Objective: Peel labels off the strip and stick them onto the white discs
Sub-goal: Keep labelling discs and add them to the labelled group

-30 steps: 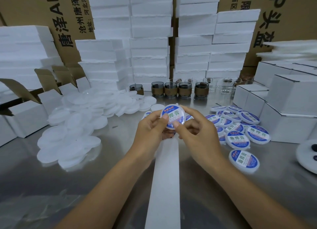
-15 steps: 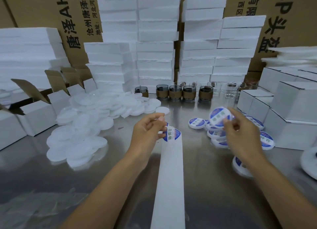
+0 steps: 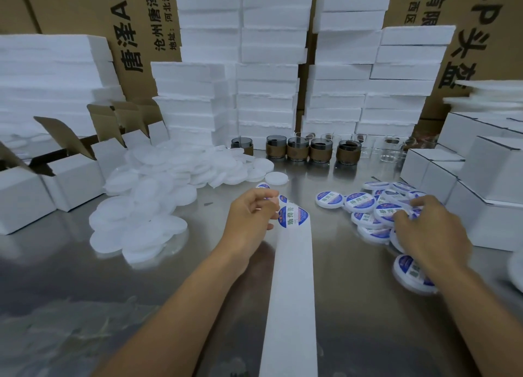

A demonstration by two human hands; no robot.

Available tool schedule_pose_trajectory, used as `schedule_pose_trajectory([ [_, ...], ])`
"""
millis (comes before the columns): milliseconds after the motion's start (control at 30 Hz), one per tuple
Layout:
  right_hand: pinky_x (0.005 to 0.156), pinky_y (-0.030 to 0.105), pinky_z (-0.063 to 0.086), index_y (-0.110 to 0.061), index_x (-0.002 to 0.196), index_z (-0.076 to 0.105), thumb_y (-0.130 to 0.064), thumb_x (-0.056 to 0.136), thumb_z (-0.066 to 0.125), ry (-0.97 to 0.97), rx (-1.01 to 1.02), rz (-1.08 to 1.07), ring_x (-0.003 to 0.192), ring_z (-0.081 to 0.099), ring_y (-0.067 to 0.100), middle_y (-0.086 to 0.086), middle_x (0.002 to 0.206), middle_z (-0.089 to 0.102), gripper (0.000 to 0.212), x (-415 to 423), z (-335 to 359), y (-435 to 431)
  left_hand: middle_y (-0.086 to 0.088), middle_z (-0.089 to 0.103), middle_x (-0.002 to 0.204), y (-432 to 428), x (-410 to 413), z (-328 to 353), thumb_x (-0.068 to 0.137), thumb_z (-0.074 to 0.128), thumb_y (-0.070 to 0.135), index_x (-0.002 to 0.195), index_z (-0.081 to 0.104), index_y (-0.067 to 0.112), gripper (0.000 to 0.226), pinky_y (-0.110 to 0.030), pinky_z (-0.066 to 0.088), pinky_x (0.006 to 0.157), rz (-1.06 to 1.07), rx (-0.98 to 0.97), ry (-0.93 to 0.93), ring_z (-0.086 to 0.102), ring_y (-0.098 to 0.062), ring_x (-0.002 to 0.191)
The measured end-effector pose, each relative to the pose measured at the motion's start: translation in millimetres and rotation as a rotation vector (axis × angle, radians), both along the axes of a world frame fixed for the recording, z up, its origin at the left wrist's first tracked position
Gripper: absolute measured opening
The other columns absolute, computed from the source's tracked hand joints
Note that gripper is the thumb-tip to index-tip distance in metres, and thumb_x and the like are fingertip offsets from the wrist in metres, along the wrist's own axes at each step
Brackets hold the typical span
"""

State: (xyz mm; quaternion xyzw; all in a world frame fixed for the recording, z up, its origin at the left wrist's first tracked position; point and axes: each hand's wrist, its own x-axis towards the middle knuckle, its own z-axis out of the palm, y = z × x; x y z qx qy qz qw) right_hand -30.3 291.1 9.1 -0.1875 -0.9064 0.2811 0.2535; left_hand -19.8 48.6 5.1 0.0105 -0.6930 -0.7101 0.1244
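Observation:
A long white backing strip [image 3: 291, 291] runs up the middle of the steel table. My left hand [image 3: 250, 217] pinches its far end, right beside a round blue-and-white label [image 3: 293, 217] that sits on the strip. A heap of plain white discs [image 3: 147, 201] lies to the left, and one single disc [image 3: 276, 177] lies just beyond my left hand. To the right, my right hand [image 3: 430, 232] is down on the pile of labelled discs [image 3: 356, 202], with thumb and fingers still round one labelled disc [image 3: 389, 210] on top.
Stacks of white foam blocks [image 3: 266, 79] and brown cartons [image 3: 147, 17] wall off the back. A row of small dark jars [image 3: 297, 150] stands before them. White boxes [image 3: 486, 184] crowd the right edge, and open-flapped boxes [image 3: 70, 176] the left.
Both hands held one labelled disc at centre. My right hand then carried it right and lowered it onto the labelled pile, while my left hand took hold of the strip's end.

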Motion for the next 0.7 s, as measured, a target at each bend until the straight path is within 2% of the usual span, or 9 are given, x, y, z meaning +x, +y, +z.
schedule_pose_trajectory([
  [167, 0.065, 0.034, 0.040, -0.019, 0.114, 0.053, -0.022, 0.090, 0.049, 0.163, 0.124, 0.182, 0.080, 0.055, 0.029, 0.009, 0.084, 0.065, 0.025, 6, 8, -15, -0.001, 0.064, 0.081, -1, 3, -4, 0.091, 0.053, 0.004, 0.083, 0.061, 0.023, 0.022, -0.012, 0.046, 0.057, 0.075, -0.047, -0.044, 0.058, -0.007, 0.067],
  [267, 0.065, 0.034, 0.041, -0.023, 0.111, 0.056, -0.020, 0.089, 0.050, 0.198, 0.151, 0.278, 0.080, 0.055, 0.025, 0.003, 0.077, 0.062, 0.022, 10, 8, -25, 0.003, 0.063, 0.078, -14, 1, 1, 0.089, 0.056, 0.005, 0.081, 0.062, 0.023, 0.021, -0.012, 0.044, 0.059, 0.126, -0.148, -0.011, 0.057, -0.007, 0.069],
  [400, 0.059, 0.032, 0.039, -0.023, 0.104, 0.062, -0.013, 0.087, 0.056, 0.290, 0.156, 0.383, 0.067, 0.049, 0.017, -0.004, 0.069, 0.055, 0.021, 17, 5, -38, -0.001, 0.064, 0.085, -58, 3, 10, 0.087, 0.053, 0.000, 0.087, 0.064, 0.017, 0.020, -0.022, 0.043, 0.071, 0.357, -0.394, 0.052, 0.057, -0.015, 0.078],
  [500, 0.054, 0.028, 0.037, -0.023, 0.101, 0.063, -0.012, 0.086, 0.058, 0.305, 0.196, 0.444, 0.062, 0.048, 0.015, -0.004, 0.067, 0.056, 0.020, 20, 3, -48, -0.002, 0.062, 0.093, -94, 13, 7, 0.088, 0.051, 0.005, 0.094, 0.062, 0.018, 0.018, -0.026, 0.039, 0.073, 0.543, -0.640, 0.045, 0.055, -0.018, 0.085],
  [600, 0.054, 0.030, 0.040, -0.023, 0.102, 0.063, -0.014, 0.087, 0.057, 0.261, 0.221, 0.486, 0.063, 0.050, 0.016, -0.004, 0.067, 0.055, 0.019, 20, 1, -50, -0.009, 0.059, 0.109, -116, 18, 3, 0.088, 0.059, 0.016, 0.111, 0.059, 0.015, 0.022, -0.037, 0.046, 0.081, 0.590, -0.912, -0.120, 0.055, -0.026, 0.098],
  [700, 0.054, 0.028, 0.039, -0.025, 0.103, 0.061, -0.017, 0.088, 0.056, 0.248, 0.227, 0.501, 0.064, 0.048, 0.011, -0.010, 0.066, 0.052, 0.018, 20, 1, -49, -0.012, 0.057, 0.119, -120, 18, 2, 0.087, 0.062, 0.024, 0.120, 0.054, 0.015, 0.035, -0.042, 0.046, 0.090, 0.532, -1.043, -0.267, 0.054, -0.032, 0.107],
])
